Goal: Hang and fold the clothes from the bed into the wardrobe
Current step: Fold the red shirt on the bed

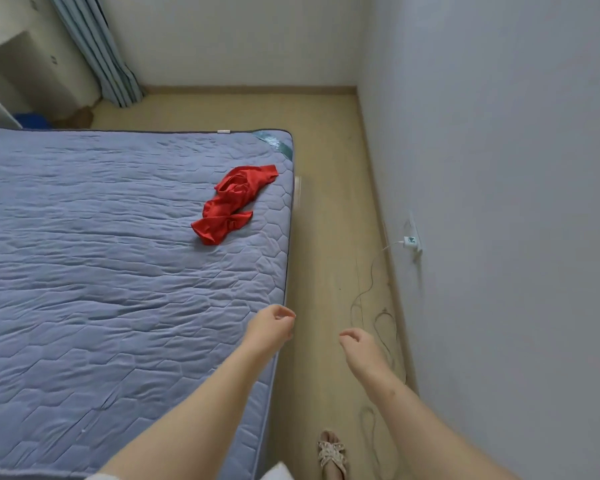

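Fetching the crumpled red garment [234,202] off the bed [101,271] seems the step in hand. Left hand [272,323] and right hand [355,341] are loosely curled, each grip empty, and must reach well forward.

red garment [234,204] crumpled on bed [101,254], 2 hands empty

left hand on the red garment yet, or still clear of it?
Apart. The head view shows the left hand near the bed's edge, with a wide stretch of bare blue quilt between it and the red garment.

Probably home bedroom: bed [101,271], curtain [97,46].
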The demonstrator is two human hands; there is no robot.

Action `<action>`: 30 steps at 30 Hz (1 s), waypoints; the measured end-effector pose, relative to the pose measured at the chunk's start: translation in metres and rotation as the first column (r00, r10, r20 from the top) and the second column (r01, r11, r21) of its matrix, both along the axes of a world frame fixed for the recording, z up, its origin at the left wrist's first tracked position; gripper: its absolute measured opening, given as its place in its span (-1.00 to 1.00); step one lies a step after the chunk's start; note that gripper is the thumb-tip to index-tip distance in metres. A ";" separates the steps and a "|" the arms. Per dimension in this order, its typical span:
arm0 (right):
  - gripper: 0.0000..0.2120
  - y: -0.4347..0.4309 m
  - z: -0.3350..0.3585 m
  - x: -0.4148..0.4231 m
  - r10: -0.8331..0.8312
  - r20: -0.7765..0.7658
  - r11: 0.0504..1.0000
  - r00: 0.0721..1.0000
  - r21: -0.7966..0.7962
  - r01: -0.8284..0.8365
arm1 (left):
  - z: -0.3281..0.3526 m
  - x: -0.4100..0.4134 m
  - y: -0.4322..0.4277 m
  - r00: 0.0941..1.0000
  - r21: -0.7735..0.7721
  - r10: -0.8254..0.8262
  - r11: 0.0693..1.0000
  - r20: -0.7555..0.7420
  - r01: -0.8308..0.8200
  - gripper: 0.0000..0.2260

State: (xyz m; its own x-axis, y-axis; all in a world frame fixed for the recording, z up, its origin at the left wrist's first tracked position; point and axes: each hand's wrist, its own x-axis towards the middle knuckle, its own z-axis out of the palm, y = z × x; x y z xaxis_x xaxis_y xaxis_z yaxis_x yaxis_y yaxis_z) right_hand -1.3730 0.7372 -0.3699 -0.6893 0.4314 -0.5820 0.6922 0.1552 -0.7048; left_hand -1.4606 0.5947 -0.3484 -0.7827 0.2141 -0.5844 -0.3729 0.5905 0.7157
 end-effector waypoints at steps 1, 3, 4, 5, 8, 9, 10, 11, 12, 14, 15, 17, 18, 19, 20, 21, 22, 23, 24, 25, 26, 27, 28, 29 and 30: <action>-0.73 0.009 0.000 -0.014 0.010 0.004 1.000 1.000 -0.008 -0.010 | 0.001 -0.012 0.010 1.000 0.002 0.001 1.000 0.002 -0.001 -0.85; -0.73 0.024 -0.001 -0.042 0.029 0.011 0.999 1.000 -0.026 -0.029 | -0.001 -0.034 0.023 0.999 0.016 0.043 0.999 0.018 -0.043 -0.83; -0.73 0.032 0.000 -0.056 0.037 0.021 0.999 0.999 -0.029 -0.036 | -0.004 -0.046 0.026 0.997 0.017 0.072 0.997 0.029 -0.073 -0.83; -0.73 0.039 0.000 -0.070 0.045 0.028 0.999 0.999 -0.030 -0.044 | -0.007 -0.058 0.030 0.995 0.015 0.096 0.995 0.040 -0.096 -0.83; -0.72 0.062 -0.002 -0.118 0.058 0.045 0.998 0.997 -0.032 -0.057 | -0.017 -0.103 0.041 0.988 0.007 0.138 0.990 0.066 -0.138 -0.85; -0.72 0.068 -0.003 -0.136 0.065 0.047 0.998 0.997 -0.026 -0.064 | -0.020 -0.120 0.046 0.986 0.017 0.153 0.988 0.071 -0.154 -0.85; -0.72 0.074 -0.005 -0.157 0.077 0.050 0.997 0.996 -0.013 -0.076 | -0.022 -0.140 0.050 0.983 0.036 0.170 0.984 0.075 -0.173 -0.85; -0.73 0.079 -0.006 -0.179 0.089 0.057 0.996 0.994 0.006 -0.090 | -0.023 -0.160 0.054 0.979 0.057 0.188 0.980 0.078 -0.193 -0.85; -0.72 0.083 -0.007 -0.202 0.103 0.065 0.994 0.993 0.027 -0.104 | -0.025 -0.181 0.057 0.975 0.071 0.205 0.975 0.081 -0.210 -0.85; -0.72 0.088 -0.007 -0.251 0.146 0.085 0.987 0.986 0.049 -0.151 | -0.026 -0.225 0.060 0.968 0.084 0.237 0.966 0.086 -0.244 -0.86; -0.72 0.089 -0.005 -0.277 0.174 0.098 0.982 0.980 0.054 -0.180 | -0.025 -0.248 0.060 0.963 0.084 0.253 0.962 0.088 -0.260 -0.87; -0.71 0.088 0.004 -0.329 0.244 0.113 0.964 0.963 0.076 -0.253 | -0.021 -0.293 0.056 0.950 0.076 0.298 0.949 0.087 -0.305 -0.86; -0.71 0.086 0.007 -0.354 0.275 0.104 0.955 0.956 0.088 -0.284 | -0.018 -0.314 0.054 0.944 0.071 0.322 0.942 0.074 -0.327 -0.86; -0.71 0.084 0.010 -0.378 0.298 0.093 0.947 0.950 0.097 -0.306 | -0.017 -0.335 0.052 0.939 0.061 0.339 0.938 0.057 -0.342 -0.86; -0.71 0.083 0.011 -0.400 0.319 0.088 0.940 0.944 0.099 -0.327 | -0.015 -0.354 0.049 0.935 0.047 0.353 0.934 0.048 -0.355 -0.87; -0.71 0.080 0.011 -0.418 0.342 0.089 0.933 0.936 0.091 -0.349 | -0.014 -0.369 0.046 0.930 0.035 0.365 0.930 0.049 -0.367 -0.87; -0.70 0.078 0.009 -0.435 0.365 0.096 0.925 0.926 0.078 -0.373 | -0.013 -0.382 0.043 0.924 0.027 0.378 0.925 0.056 -0.380 -0.86; -0.70 0.076 0.007 -0.449 0.387 0.107 0.916 0.916 0.066 -0.395 | -0.014 -0.394 0.039 0.918 0.021 0.391 0.919 0.065 -0.393 -0.86; -0.69 0.074 0.004 -0.462 0.408 0.121 0.907 0.905 0.055 -0.417 | -0.016 -0.404 0.036 0.912 0.011 0.403 0.914 0.073 -0.405 -0.86; -0.69 0.072 0.001 -0.476 0.430 0.136 0.898 0.893 0.044 -0.439 | -0.018 -0.414 0.032 0.904 -0.002 0.420 0.907 0.080 -0.422 -0.87; -0.69 0.070 -0.003 -0.491 0.452 0.147 0.887 0.880 0.033 -0.461 | -0.022 -0.425 0.027 0.892 -0.016 0.444 0.896 0.087 -0.444 -0.86; -0.70 0.067 -0.007 -0.508 0.477 0.154 0.873 0.865 0.025 -0.486 | -0.025 -0.436 0.023 0.876 -0.030 0.474 0.880 0.093 -0.473 -0.85; -0.70 0.064 -0.012 -0.525 0.508 0.160 0.855 0.847 0.023 -0.517 | -0.030 -0.447 0.019 0.853 -0.043 0.512 0.859 0.099 -0.510 -0.83; -0.70 0.062 -0.018 -0.543 0.537 0.167 0.836 0.827 0.026 -0.548 | -0.035 -0.457 0.016 0.826 -0.049 0.554 0.832 0.107 -0.552 -0.81; -0.71 0.059 -0.023 -0.562 0.566 0.176 0.814 0.805 0.033 -0.580 | -0.041 -0.467 0.013 0.794 -0.051 0.597 0.802 0.119 -0.595 -0.80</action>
State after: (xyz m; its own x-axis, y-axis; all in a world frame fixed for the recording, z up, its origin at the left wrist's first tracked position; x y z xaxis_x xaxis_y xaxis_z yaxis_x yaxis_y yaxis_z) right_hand -1.9348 0.7961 -0.3930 -0.7328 0.0354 -0.6796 0.5550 0.6089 -0.5668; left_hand -1.9280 0.6075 -0.3898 -0.6751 -0.2780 -0.6834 -0.7375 0.2295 0.6352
